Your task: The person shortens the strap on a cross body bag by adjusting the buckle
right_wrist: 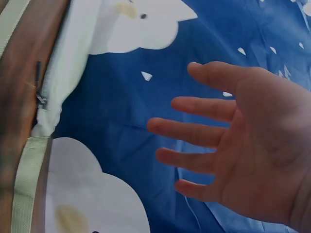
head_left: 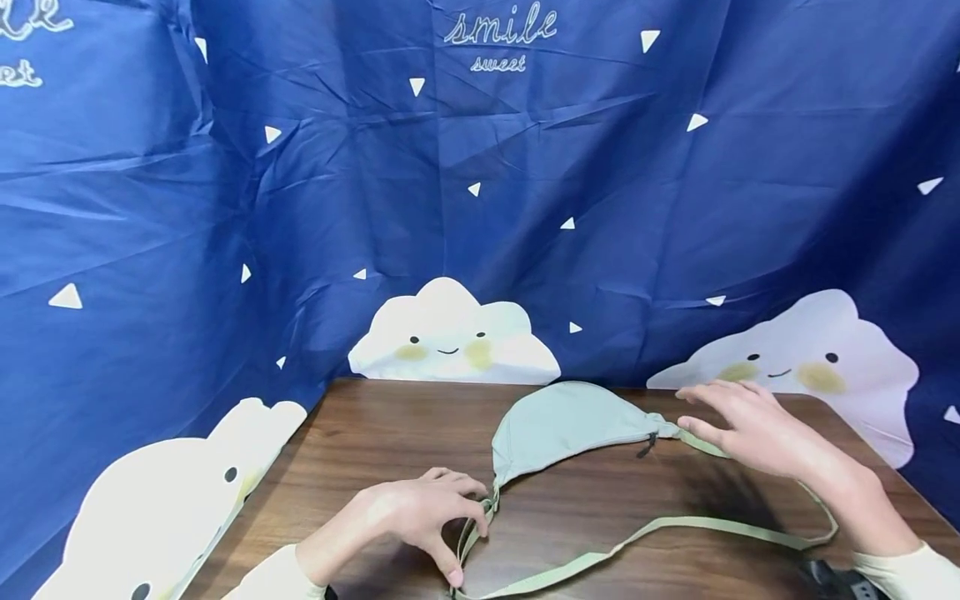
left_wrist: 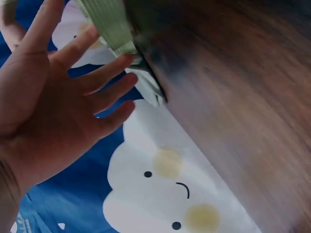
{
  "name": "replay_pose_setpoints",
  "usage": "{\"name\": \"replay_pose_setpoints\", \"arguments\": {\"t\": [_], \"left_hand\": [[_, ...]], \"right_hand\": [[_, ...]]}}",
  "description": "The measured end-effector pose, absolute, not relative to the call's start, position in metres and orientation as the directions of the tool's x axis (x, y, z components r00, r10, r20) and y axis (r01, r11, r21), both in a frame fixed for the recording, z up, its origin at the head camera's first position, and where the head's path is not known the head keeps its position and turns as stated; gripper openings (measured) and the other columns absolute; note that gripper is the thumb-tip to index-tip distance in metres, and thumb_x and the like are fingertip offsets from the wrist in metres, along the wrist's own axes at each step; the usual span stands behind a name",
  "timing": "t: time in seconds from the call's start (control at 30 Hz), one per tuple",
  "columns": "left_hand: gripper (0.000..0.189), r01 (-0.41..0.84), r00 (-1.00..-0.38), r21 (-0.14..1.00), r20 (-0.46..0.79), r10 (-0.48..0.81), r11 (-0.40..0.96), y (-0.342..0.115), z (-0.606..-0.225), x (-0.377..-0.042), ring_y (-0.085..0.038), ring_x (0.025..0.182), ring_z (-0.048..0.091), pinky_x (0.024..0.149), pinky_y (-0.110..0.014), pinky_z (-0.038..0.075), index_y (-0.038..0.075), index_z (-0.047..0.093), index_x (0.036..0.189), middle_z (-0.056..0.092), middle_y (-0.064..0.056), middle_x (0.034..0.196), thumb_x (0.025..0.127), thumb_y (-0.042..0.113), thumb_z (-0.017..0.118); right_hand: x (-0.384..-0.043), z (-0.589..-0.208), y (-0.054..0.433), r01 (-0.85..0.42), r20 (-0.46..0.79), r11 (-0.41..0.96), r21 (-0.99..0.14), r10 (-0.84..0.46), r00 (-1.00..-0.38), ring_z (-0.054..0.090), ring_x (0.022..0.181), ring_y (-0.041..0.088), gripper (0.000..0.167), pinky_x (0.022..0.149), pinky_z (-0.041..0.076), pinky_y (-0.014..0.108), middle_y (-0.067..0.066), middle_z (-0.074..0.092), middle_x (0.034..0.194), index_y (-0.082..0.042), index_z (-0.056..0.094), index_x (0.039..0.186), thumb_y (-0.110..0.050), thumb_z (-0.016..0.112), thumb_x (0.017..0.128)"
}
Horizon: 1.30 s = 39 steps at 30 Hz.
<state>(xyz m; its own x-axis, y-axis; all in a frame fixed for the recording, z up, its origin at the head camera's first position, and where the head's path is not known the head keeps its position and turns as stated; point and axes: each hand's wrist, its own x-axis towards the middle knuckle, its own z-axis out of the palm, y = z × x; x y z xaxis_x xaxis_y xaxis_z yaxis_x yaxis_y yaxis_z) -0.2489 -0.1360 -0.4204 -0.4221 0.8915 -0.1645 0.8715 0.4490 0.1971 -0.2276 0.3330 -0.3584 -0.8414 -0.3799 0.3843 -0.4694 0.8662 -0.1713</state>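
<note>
A pale green waist bag [head_left: 570, 425] lies on the brown wooden table, its curved side toward the back. Its light green strap [head_left: 675, 523] loops across the front of the table, from the bag's left end round to the right. At the bag's left end, my left hand [head_left: 420, 510] hovers over the strap with thumb and fingers spread; the left wrist view shows its fingers extended beside the webbing [left_wrist: 107, 24]. Past the right end, near a dark zipper pull [head_left: 647, 447], my right hand [head_left: 757, 425] is raised with fingers apart. The right wrist view shows that palm holding nothing.
Behind the table [head_left: 405, 417] hangs a blue cloth [head_left: 510, 233] printed with white triangles and lettering. Smiling white clouds [head_left: 450, 337] on it meet the table's back and side edges. A dark wrist device [head_left: 840, 579] sits by the right sleeve.
</note>
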Motion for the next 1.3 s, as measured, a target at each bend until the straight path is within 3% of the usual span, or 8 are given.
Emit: {"name": "replay_pose_setpoints", "arguments": {"t": [0.27, 0.4, 0.57, 0.73, 0.87, 1.0, 1.13, 1.3], "left_hand": [[0.039, 0.887, -0.412, 0.121, -0.228, 0.882, 0.445, -0.141, -0.426, -0.237, -0.007, 0.12, 0.048, 0.099, -0.031, 0.039, 0.04, 0.074, 0.099, 0.049, 0.01, 0.136, 0.065, 0.049, 0.09], [0.022, 0.875, -0.45, 0.092, -0.206, 0.869, 0.475, -0.136, -0.426, -0.236, -0.001, 0.1, 0.05, 0.089, -0.027, 0.04, 0.039, 0.073, 0.087, 0.05, 0.015, 0.12, 0.069, 0.043, 0.087], [0.013, 0.868, -0.466, 0.12, -0.14, 0.874, 0.482, -0.129, -0.42, -0.238, -0.012, 0.122, 0.052, 0.1, -0.036, 0.042, 0.034, 0.072, 0.092, 0.05, 0.004, 0.138, 0.084, 0.045, 0.075], [0.018, 0.903, -0.385, 0.22, 0.029, 0.923, 0.37, -0.117, -0.412, -0.247, -0.02, 0.133, 0.048, 0.107, -0.043, 0.039, 0.025, 0.065, 0.101, 0.045, -0.005, 0.149, 0.098, 0.042, 0.062], [0.015, 0.89, -0.321, 0.379, 0.13, 0.938, 0.252, -0.098, -0.401, -0.259, -0.002, 0.105, 0.055, 0.092, -0.023, 0.046, 0.021, 0.06, 0.106, 0.059, 0.01, 0.118, 0.105, 0.035, 0.055], [0.011, 0.839, -0.307, 0.514, 0.174, 0.936, 0.179, -0.083, -0.393, -0.27, 0.0, 0.08, 0.057, 0.072, -0.016, 0.048, 0.021, 0.059, 0.105, 0.062, 0.018, 0.09, 0.106, 0.031, 0.055], [0.008, 0.812, -0.32, 0.568, 0.242, 0.916, 0.133, -0.072, -0.386, -0.28, -0.011, 0.075, 0.064, 0.066, -0.019, 0.051, 0.021, 0.062, 0.105, 0.067, 0.014, 0.085, 0.106, 0.027, 0.058], [0.009, 0.782, -0.383, 0.61, 0.31, 0.87, 0.127, -0.066, -0.379, -0.285, -0.016, 0.073, 0.065, 0.064, -0.024, 0.054, 0.02, 0.061, 0.111, 0.064, 0.009, 0.083, 0.106, 0.028, 0.059]], "right_hand": [[-0.22, -0.382, 0.319, -0.577, 0.311, 0.791, -0.203, -0.507, -0.804, 0.063, 0.111, 0.027, 0.033, 0.09, 0.05, 0.052, -0.007, 0.068, 0.116, -0.013, 0.069, 0.123, -0.036, 0.068, 0.099], [-0.217, -0.388, 0.313, -0.56, 0.259, 0.803, -0.204, -0.508, -0.822, 0.063, 0.111, 0.026, 0.029, 0.09, 0.049, 0.052, -0.01, 0.067, 0.115, -0.021, 0.069, 0.121, -0.04, 0.065, 0.1], [-0.215, -0.383, 0.303, -0.576, 0.261, 0.794, -0.193, -0.525, -0.81, 0.064, 0.108, 0.02, 0.023, 0.089, 0.051, 0.048, -0.016, 0.067, 0.112, -0.028, 0.068, 0.119, -0.042, 0.062, 0.102], [-0.209, -0.37, 0.285, -0.589, 0.273, 0.771, -0.244, -0.528, -0.804, 0.064, 0.104, 0.009, 0.026, 0.084, 0.054, 0.041, -0.022, 0.066, 0.107, -0.03, 0.068, 0.121, -0.047, 0.058, 0.103], [-0.209, -0.361, 0.265, -0.616, 0.292, 0.7, -0.361, -0.543, -0.788, 0.064, 0.104, 0.008, 0.03, 0.083, 0.054, 0.037, -0.02, 0.066, 0.111, -0.027, 0.067, 0.126, -0.045, 0.06, 0.103], [-0.217, -0.365, 0.243, -0.611, 0.27, 0.595, -0.522, -0.564, -0.78, 0.062, 0.115, 0.013, 0.043, 0.089, 0.053, 0.035, -0.013, 0.063, 0.127, -0.031, 0.055, 0.142, -0.043, 0.062, 0.102], [-0.233, -0.376, 0.226, -0.553, 0.25, 0.477, -0.683, -0.559, -0.79, 0.056, 0.125, 0.021, 0.053, 0.095, 0.051, 0.038, -0.002, 0.059, 0.136, -0.033, 0.042, 0.152, -0.038, 0.061, 0.103], [-0.248, -0.382, 0.216, -0.465, 0.232, 0.364, -0.807, -0.528, -0.817, 0.062, 0.114, 0.021, 0.029, 0.092, 0.05, 0.032, 0.001, 0.068, 0.12, -0.024, 0.065, 0.131, -0.03, 0.063, 0.103]]}}
